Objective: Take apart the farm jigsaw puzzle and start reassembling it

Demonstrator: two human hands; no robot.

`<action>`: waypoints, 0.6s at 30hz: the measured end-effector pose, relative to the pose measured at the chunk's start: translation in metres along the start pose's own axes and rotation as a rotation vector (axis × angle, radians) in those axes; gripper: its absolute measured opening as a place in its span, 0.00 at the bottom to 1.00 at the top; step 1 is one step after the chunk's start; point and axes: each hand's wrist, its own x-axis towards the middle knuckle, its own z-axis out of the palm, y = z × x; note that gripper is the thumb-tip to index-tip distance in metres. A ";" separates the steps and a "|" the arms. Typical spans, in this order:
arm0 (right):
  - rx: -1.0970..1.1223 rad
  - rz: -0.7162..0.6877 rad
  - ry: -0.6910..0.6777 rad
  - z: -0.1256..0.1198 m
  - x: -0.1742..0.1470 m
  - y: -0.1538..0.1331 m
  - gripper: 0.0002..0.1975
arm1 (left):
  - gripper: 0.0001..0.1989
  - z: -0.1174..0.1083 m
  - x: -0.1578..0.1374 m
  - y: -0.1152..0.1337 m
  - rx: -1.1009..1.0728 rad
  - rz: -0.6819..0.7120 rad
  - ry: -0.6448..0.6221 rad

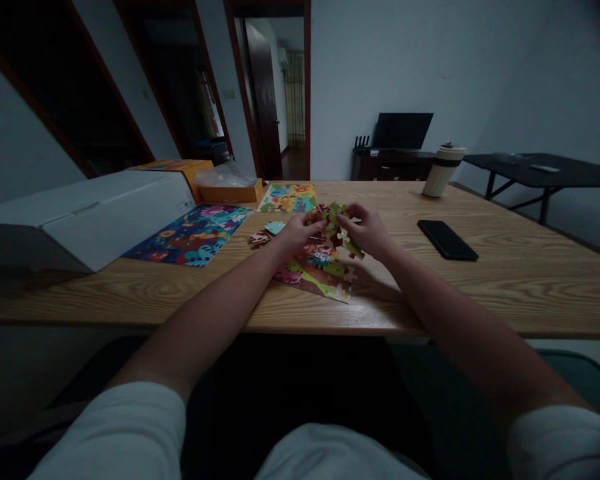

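Observation:
Both hands hold up a section of joined jigsaw puzzle pieces (333, 215), yellow-green and brown, above the wooden table. My left hand (303, 232) pinches its left side, fingers closed. On the other side my right hand (364, 230) grips the section, thumb toward the middle; part of it hangs down below that hand. Beneath them lies a partly joined puzzle (315, 279) with a green and brown picture and loose pieces on top. A small heap of loose puzzle pieces (260, 237) sits left of my left hand.
A dark blue picture sheet (195, 233) and a yellow picture sheet (286, 198) lie flat. At the left stand a white box (130, 207) and an orange box (230, 193) with clear plastic. Toward the right are a black phone (447, 239) and a cream tumbler (443, 175).

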 end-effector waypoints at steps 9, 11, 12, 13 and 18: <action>-0.253 -0.026 0.045 -0.001 0.005 0.015 0.15 | 0.20 -0.003 0.002 -0.015 0.060 -0.055 -0.004; -0.215 -0.079 0.183 0.000 0.008 0.012 0.14 | 0.20 -0.001 0.002 -0.016 0.083 -0.095 -0.008; -0.201 -0.112 0.247 0.001 0.010 0.010 0.14 | 0.19 0.001 0.002 -0.017 0.093 -0.115 -0.034; -0.196 -0.144 0.294 0.002 0.011 0.009 0.13 | 0.19 0.004 0.001 -0.017 0.099 -0.130 -0.077; -0.281 -0.221 0.310 0.015 0.006 0.007 0.11 | 0.18 0.015 -0.004 -0.020 0.130 -0.127 -0.278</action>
